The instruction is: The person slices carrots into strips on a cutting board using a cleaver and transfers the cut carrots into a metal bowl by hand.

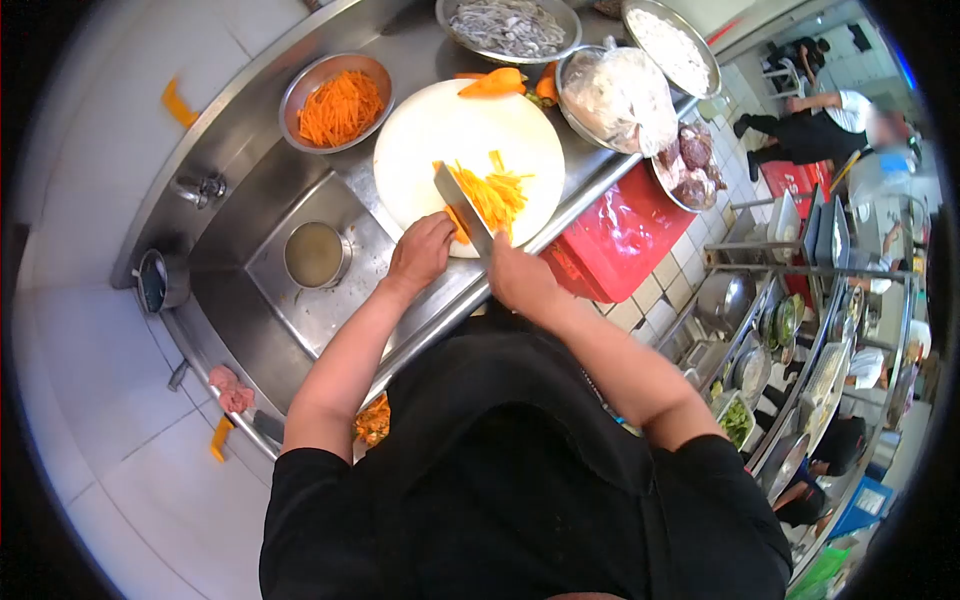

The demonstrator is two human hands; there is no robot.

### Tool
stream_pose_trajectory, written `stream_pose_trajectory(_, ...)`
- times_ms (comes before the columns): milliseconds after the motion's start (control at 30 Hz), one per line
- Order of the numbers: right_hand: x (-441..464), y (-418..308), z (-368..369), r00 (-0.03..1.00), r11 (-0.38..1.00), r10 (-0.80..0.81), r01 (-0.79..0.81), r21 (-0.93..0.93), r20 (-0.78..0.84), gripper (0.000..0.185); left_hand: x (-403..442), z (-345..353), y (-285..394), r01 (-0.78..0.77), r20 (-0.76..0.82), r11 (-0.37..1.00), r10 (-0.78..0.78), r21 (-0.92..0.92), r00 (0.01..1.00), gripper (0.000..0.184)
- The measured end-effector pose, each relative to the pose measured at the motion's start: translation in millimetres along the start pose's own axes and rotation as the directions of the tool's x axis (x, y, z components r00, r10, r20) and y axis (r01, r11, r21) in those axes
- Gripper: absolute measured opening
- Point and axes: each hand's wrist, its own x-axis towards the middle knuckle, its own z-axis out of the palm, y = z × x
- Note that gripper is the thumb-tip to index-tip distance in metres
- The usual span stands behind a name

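Observation:
My right hand (pixel 525 280) grips a knife (pixel 463 208) with a broad metal blade. The blade points away from me over a round white cutting board (pixel 410 150). On the blade's left side, my left hand (pixel 422 250) has its fingers curled on an orange vegetable piece (pixel 459 229), mostly covered by the fingers and the blade. A pile of yellow-orange vegetable strips (pixel 500 195) lies right of the blade. Larger orange pieces, which look like bell pepper (pixel 493 83), rest at the board's far edge.
A bowl of shredded carrot (pixel 341 108) stands left of the board. Beyond it are a bowl of greyish strips (pixel 507 28), a bagged bowl (pixel 620 100) and a meat bowl (pixel 690 165). The sink (pixel 300 215) holds a round container (pixel 317 255). Red boards (pixel 630 235) lie right; people work farther off.

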Motion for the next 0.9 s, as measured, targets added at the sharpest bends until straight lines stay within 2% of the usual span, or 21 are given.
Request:
stream_pose_trajectory(67, 29, -11, -20, 0.996, 0.995, -0.087, 0.087, -0.047, -0.001, 0.031, 4, -3, -1, -0.028, 0.005, 1.000, 0.027, 0.013, 1.000, 0.013)
stream_pose_trajectory(200, 9, -25, -40, 0.997, 0.999, -0.031, 0.033, -0.020, 0.076, 0.026, 4, -4, 0, -0.018, 0.000, 1.000, 0.018, 0.006, 1.000, 0.012)
stream_pose_trajectory(300, -15, -16, -13, 0.991, 1.000, 0.027, -0.028, 0.006, 0.132, 0.020, 1, 0, -4, 0.014, -0.006, 1.000, -0.014, 0.002, 1.000, 0.013)
stream_pose_trajectory(367, -10, -5, 5, 1.000, 0.998, 0.024, -0.023, -0.062, 0.005, 0.029, 2, 1, -2, 0.006, -0.019, 1.000, -0.006, -0.001, 1.000, 0.013)
stream_pose_trajectory(400, -1, 0, 6, 0.997, 0.996, -0.065, 0.063, -0.057, -0.032, 0.028, 3, -1, -1, -0.010, -0.022, 1.000, 0.010, -0.003, 1.000, 0.012)
stream_pose_trajectory(433, 7, -7, -5, 0.997, 0.997, -0.063, 0.061, -0.049, -0.039, 0.028, 5, -4, 1, -0.029, -0.021, 1.000, 0.029, -0.006, 0.999, 0.011)
stream_pose_trajectory(500, 27, -25, -39, 0.997, 0.998, -0.005, 0.010, -0.061, 0.075, 0.023, 9, -11, 8, -0.023, -0.037, 0.999, 0.021, -0.033, 0.999, 0.011)
stream_pose_trajectory(567, 32, -43, -65, 0.994, 0.994, 0.016, -0.003, -0.112, 0.112, 0.027, 12, -20, 12, -0.003, -0.052, 0.998, 0.000, -0.062, 0.999, 0.010)
stream_pose_trajectory(633, 32, -57, -81, 0.981, 0.983, 0.023, 0.013, -0.184, 0.191, 0.030, 16, -28, 10, 0.059, -0.152, 0.998, -0.064, -0.039, 0.986, 0.010)
stream_pose_trajectory(667, 27, -68, -92, 0.956, 0.983, 0.086, -0.035, -0.180, 0.280, 0.031, 17, -32, 6, 0.107, -0.075, 0.994, -0.108, -0.022, 0.991, 0.010)
stream_pose_trajectory(800, 27, -47, -57, 0.972, 0.985, 0.047, -0.008, -0.170, 0.228, 0.029, 11, -21, -11, 0.127, 0.023, 0.992, -0.126, -0.024, 0.992, 0.012)
stream_pose_trajectory(867, 24, -28, -37, 0.987, 0.980, -0.104, 0.123, -0.156, 0.126, 0.035, 11, -17, -8, 0.138, 0.030, 0.990, -0.138, -0.007, 0.990, 0.015)
stream_pose_trajectory(900, 18, -27, -33, 0.986, 0.980, -0.101, 0.122, -0.156, 0.130, 0.035, 12, -17, -7, 0.141, 0.032, 0.990, -0.141, -0.010, 0.990, 0.015)
